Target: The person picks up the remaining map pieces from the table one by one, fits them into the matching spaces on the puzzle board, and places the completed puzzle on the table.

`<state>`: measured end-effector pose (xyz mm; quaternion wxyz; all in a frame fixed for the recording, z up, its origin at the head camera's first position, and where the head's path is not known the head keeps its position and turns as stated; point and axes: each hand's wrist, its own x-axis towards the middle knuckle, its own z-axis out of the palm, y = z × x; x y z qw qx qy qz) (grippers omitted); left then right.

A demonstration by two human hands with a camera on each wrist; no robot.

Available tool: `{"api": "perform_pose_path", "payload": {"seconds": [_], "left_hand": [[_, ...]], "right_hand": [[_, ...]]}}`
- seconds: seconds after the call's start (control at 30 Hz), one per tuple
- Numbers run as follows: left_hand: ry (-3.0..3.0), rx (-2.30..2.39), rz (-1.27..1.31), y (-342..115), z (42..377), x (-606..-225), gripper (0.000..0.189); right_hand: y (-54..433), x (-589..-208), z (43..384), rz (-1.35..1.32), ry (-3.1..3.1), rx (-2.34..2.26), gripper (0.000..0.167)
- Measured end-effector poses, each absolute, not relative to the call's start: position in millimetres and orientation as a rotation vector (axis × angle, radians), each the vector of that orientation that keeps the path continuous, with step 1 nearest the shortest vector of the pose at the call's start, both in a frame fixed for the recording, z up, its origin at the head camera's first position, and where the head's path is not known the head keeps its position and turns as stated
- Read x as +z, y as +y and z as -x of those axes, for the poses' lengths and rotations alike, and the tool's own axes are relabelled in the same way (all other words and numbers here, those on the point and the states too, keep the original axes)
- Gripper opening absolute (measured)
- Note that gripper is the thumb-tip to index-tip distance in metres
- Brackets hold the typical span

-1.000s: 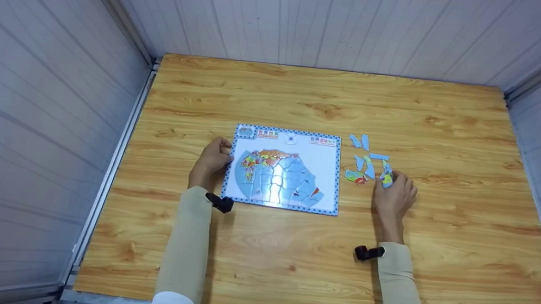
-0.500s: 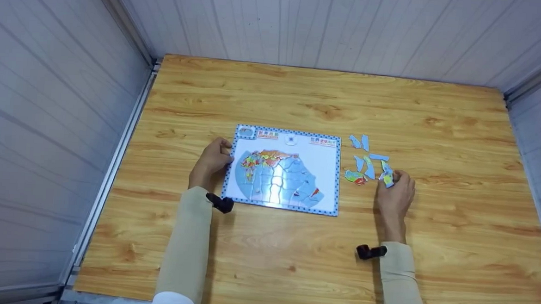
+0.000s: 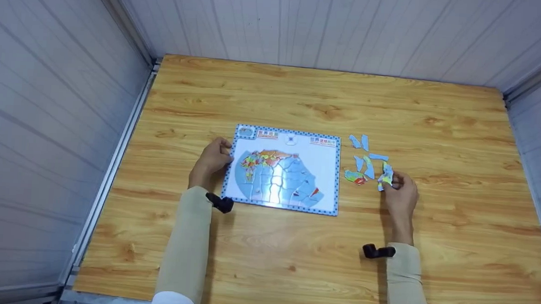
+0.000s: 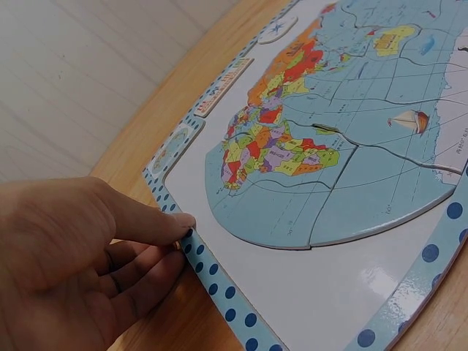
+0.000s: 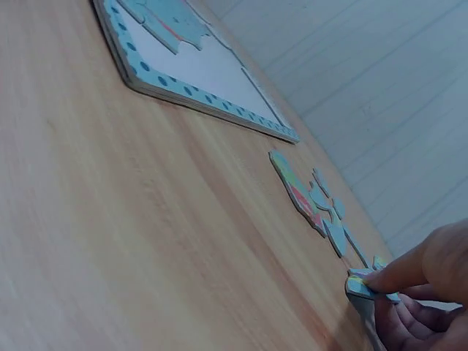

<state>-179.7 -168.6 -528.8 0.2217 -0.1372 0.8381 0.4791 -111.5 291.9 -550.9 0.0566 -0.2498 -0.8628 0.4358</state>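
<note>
A world-map jigsaw puzzle board with a blue dotted border lies on the table, its map partly filled with fitted pieces. At its left edge my left hand holds the border, the thumb on top and the other fingers curled at the side, as the left wrist view shows. To the right of the board, my right hand pinches a blue and yellow puzzle piece between thumb and fingers. In the right wrist view that puzzle piece is tilted close over the table, and the fingers partly hide it.
Several loose puzzle pieces lie between the board and my right hand, among them a green and red piece and a thin blue piece. The wooden table has pale panel walls behind it and at both sides.
My right hand has shifted slightly to the right, and the puzzle piece in its fingers has turned. My left hand and the board have stayed in place.
</note>
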Motion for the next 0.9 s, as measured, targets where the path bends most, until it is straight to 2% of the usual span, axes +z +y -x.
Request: {"api": "perform_pose_path", "payload": {"seconds": [0.33,0.9], "left_hand": [[2.318,1.319,0.376,-167.9,179.8,-528.1,0.034],[2.31,1.335,0.403,-168.2,181.4,-531.0,0.035]], "right_hand": [[291.8,-550.6,110.2,0.848,-2.546,1.404,0.027],[287.9,-545.4,109.0,0.868,-2.456,1.625,0.03]]}}
